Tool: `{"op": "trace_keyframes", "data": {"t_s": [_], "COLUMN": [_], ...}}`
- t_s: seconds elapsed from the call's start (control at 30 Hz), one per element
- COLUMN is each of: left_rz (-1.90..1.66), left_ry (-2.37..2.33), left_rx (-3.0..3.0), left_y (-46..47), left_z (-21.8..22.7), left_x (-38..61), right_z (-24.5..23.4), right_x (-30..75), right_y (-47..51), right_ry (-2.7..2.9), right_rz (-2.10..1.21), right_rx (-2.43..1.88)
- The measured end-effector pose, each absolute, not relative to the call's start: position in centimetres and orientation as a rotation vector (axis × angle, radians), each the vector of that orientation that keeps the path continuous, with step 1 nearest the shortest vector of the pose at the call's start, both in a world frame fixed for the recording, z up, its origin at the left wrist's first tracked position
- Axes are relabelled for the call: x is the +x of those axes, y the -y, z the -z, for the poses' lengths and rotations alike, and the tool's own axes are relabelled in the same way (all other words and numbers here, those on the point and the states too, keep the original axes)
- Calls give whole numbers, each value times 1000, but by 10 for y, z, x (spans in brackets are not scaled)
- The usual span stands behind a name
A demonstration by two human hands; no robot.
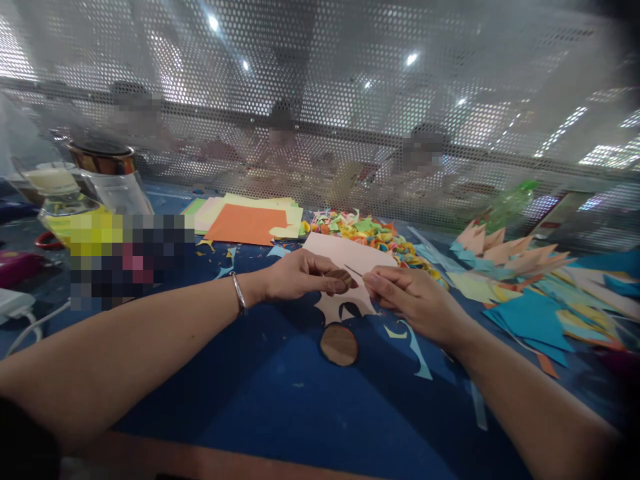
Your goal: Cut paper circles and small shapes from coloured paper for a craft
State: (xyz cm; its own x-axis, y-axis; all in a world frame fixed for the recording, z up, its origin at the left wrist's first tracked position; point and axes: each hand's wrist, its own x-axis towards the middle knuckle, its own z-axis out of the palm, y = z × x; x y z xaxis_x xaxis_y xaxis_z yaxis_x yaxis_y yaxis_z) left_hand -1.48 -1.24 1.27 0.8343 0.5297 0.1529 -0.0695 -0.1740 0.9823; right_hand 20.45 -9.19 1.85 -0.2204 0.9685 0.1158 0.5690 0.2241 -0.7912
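My left hand, with a silver bracelet on the wrist, pinches a small brown piece whose exact shape the fingers partly hide. Facing it, my right hand grips a thin, dark, needle-like tool that points at the brown piece; whether the two touch is unclear. Under both hands lies a pale pink paper sheet with curved cut-outs along its near edge. A flat brown disc rests on the blue table just in front of that sheet.
A stack of coloured paper and a heap of curled paper scraps lie behind my hands. Bottles stand at left. Folded paper points and blue sheets are at right. A perforated screen closes the back.
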Motion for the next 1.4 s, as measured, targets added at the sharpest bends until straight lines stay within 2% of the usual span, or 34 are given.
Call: {"op": "trace_keyframes", "data": {"t_s": [1.03, 1.2, 1.4], "left_rz": [-428, -315, -71], "left_ry": [-286, -241, -396], "left_rx": [1723, 1712, 1781], "left_y": [6, 6, 7], "left_z": [-11, -14, -23], "left_x": [-18, -20, -27], "right_z": [-22, -19, -19], "right_x": [203, 206, 206], "right_y": [93, 91, 91], "right_ry": [2013, 1907, 1917], "right_rz": [-738, -731, -673], "right_rx": [-1419, -1422, -1464]}}
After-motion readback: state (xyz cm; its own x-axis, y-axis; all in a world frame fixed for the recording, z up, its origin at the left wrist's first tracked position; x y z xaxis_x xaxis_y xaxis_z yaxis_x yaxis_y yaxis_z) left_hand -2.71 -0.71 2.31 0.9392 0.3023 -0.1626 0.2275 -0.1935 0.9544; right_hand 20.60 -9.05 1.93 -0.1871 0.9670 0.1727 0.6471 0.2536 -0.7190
